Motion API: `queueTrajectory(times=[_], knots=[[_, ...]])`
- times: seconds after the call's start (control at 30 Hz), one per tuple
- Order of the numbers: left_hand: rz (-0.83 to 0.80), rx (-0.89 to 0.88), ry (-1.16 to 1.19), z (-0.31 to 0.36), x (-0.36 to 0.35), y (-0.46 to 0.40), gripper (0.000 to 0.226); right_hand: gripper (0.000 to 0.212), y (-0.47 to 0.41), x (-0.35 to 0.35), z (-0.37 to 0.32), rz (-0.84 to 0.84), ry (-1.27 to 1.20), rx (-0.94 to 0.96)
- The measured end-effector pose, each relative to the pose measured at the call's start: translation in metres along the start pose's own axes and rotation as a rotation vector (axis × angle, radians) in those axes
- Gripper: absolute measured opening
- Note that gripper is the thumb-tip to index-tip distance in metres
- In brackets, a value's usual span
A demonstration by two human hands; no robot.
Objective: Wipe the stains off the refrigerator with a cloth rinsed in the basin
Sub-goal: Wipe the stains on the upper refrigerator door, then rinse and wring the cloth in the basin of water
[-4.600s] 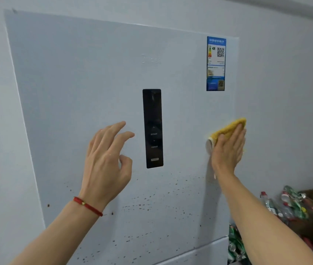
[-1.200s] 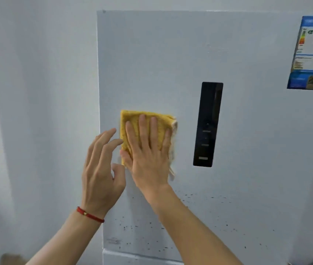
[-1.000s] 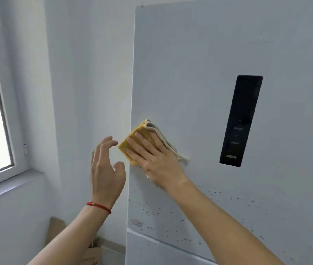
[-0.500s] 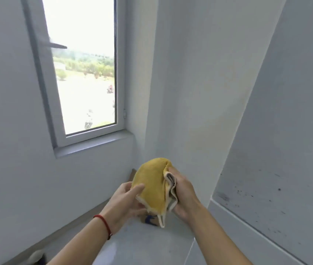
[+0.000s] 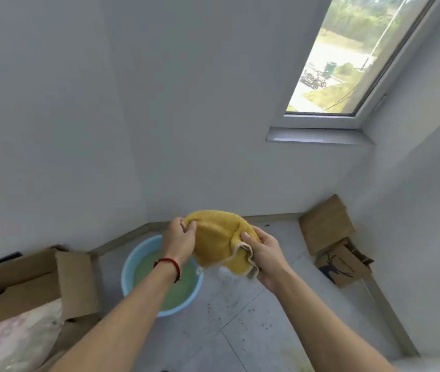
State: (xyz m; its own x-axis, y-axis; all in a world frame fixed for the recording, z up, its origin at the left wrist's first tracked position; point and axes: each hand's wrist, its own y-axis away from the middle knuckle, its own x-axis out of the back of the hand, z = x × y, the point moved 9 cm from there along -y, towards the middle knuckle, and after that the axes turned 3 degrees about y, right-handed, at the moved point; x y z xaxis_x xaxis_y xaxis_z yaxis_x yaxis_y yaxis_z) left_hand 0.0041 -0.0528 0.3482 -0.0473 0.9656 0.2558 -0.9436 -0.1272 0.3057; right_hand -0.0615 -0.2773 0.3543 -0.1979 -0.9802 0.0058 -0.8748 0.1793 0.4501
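1. Head view: both hands hold the yellow cloth [image 5: 217,241] in the air. The left hand [image 5: 178,241] pinches its upper left edge between thumb and curled fingers [image 5: 190,226]; the right hand [image 5: 263,251] clamps its lower right part, thumb on the near face and fingers wrapped behind.
2. The cloth's long axis runs from the left fingertips, high and left, down to the right palm, low and right. It is bunched, with a pale hemmed edge [image 5: 243,247] curling just under the right thumb.
3. The light blue basin [image 5: 130,267] sits on the floor below and left of the left fingers, holding greenish water [image 5: 176,296]. The left forearm, with a red bracelet [image 5: 169,263], crosses in front of it and hides part of the rim.
4. The right fingers behind the cloth are hidden. The cloth's far face cannot be seen.
5. Cardboard boxes [image 5: 33,285] lie left of the left wrist, cut off by the frame. Folded cardboard [image 5: 327,224] leans in the corner beyond the right hand, under a window [image 5: 347,55].
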Motion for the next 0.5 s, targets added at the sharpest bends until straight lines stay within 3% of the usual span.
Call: queueTrajectory(times=[0.1, 0.2, 0.27, 0.37, 0.5], knots=[[0.038, 0.078, 0.111, -0.033, 0.032, -0.025, 0.032, 0.034, -0.016, -0.030, -0.010, -0.019, 0.226, 0.101], [-0.052, 0.118, 0.318, -0.044, 0.036, -0.048, 0.033, 0.037, -0.039, -0.042, -0.014, -0.129, 0.088, 0.134], [-0.095, 0.200, 0.485, -0.056, 0.034, -0.062, 0.030, 0.044, -0.069, -0.041, 0.014, -0.084, 0.009, -0.047], [-0.096, 0.310, 0.448, -0.087, 0.034, -0.078, 0.018, 0.046, -0.109, -0.089, 0.087, -0.229, -0.056, -0.443], [0.063, 0.515, 0.438, -0.155, 0.059, -0.089, 0.015, 0.044, -0.162, -0.153, 0.138, -0.366, 0.060, -0.528]])
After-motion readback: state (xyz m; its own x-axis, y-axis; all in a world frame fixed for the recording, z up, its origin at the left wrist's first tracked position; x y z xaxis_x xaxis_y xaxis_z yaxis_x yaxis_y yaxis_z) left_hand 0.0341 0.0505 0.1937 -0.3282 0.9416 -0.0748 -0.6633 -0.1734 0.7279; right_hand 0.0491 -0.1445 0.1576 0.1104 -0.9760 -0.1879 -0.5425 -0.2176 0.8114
